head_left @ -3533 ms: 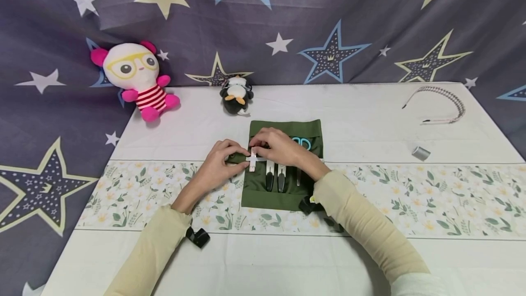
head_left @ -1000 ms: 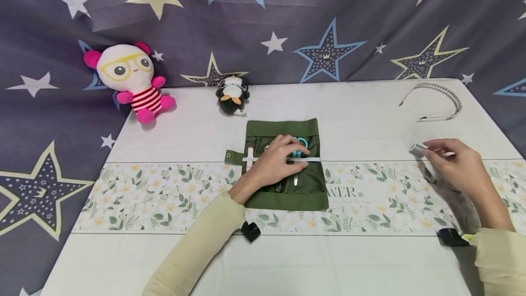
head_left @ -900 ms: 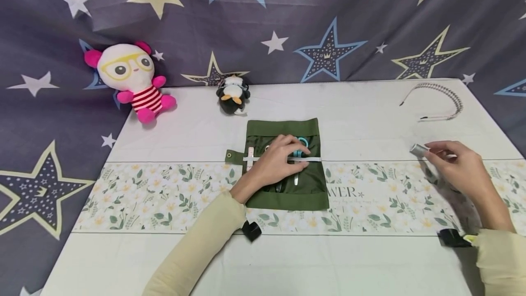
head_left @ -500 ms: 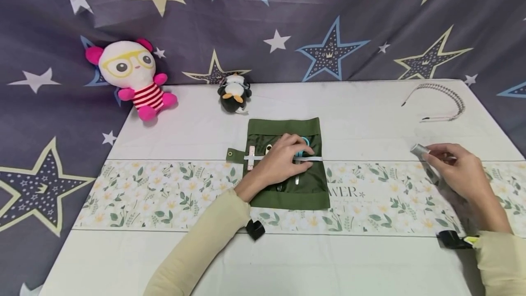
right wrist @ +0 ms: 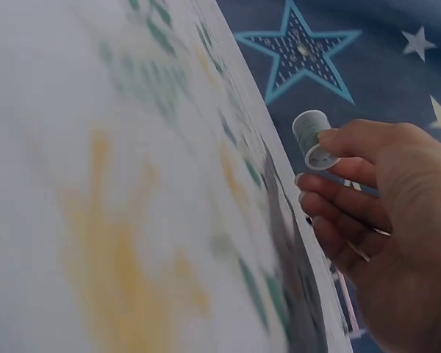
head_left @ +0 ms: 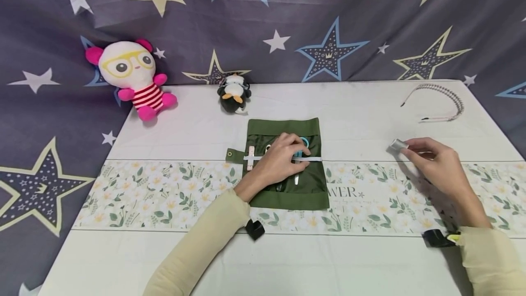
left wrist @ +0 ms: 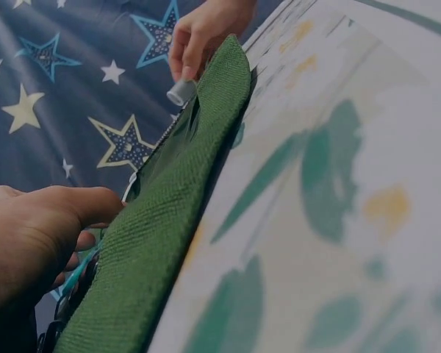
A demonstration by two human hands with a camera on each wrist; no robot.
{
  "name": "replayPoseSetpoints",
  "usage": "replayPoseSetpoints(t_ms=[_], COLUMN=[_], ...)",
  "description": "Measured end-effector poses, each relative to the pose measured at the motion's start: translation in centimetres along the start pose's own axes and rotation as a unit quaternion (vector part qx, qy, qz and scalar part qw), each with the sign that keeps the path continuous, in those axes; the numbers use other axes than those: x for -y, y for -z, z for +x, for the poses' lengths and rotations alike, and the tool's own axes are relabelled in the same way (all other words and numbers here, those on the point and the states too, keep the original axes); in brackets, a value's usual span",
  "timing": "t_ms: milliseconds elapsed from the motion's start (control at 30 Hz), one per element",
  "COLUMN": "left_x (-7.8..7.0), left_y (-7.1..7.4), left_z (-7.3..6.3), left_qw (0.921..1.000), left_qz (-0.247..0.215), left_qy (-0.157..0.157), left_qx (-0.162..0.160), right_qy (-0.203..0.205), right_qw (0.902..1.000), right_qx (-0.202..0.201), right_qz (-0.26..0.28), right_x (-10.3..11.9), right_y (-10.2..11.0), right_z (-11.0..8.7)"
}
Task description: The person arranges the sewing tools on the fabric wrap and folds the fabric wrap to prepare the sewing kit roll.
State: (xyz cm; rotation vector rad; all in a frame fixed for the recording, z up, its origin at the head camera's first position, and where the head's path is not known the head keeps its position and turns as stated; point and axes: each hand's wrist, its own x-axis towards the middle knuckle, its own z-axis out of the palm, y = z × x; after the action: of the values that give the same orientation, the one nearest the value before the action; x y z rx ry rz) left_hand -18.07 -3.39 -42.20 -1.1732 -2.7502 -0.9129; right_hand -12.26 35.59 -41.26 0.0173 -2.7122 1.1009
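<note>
Two hands, well apart: the right hand [head_left: 435, 163] pinches the spool [head_left: 398, 144] between thumb and finger, above the table [head_left: 370, 264], its other fingers loosely bent below that pinch. Left of this grip lies the pouch [head_left: 283, 201], spread flat, with the left hand [head_left: 279, 159] over its middle, thumb and forefinger apart; whether the palm presses on anything I cannot tell. Scissors [head_left: 304, 142] show at the left fingertips, and the strap [head_left: 315, 159] runs out on both sides of that hand. Beyond the right grip lies the headband [head_left: 458, 102]; beyond the left hand, the penguin [head_left: 233, 92].
</note>
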Motion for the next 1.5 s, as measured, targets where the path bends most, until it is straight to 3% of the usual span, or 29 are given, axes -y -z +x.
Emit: replayPoseSetpoints(t_ms=[467,1067,1500], left_x=[0.2,0.1,0.1], left_y=[-0.1,-0.1,-0.1], left_z=[-0.2,-0.3,-0.2], left_qw=[0.9999,0.9998,0.9998], left_qz=[0.000,-0.004,-0.004], left_qy=[-0.012,-0.005,-0.002], left_qx=[-0.012,-0.016,-0.019], right_qy=[0.065,0.088,0.095], right_qw=[0.9950,0.9840,0.9763], right_qx=[0.057,0.091,0.123], right_qz=[0.050,0.126,0.150], right_x=[3.8,7.0,9.2], right_y=[-4.0,-7.9,-10.2], right_z=[1.0,2.4,3.2])
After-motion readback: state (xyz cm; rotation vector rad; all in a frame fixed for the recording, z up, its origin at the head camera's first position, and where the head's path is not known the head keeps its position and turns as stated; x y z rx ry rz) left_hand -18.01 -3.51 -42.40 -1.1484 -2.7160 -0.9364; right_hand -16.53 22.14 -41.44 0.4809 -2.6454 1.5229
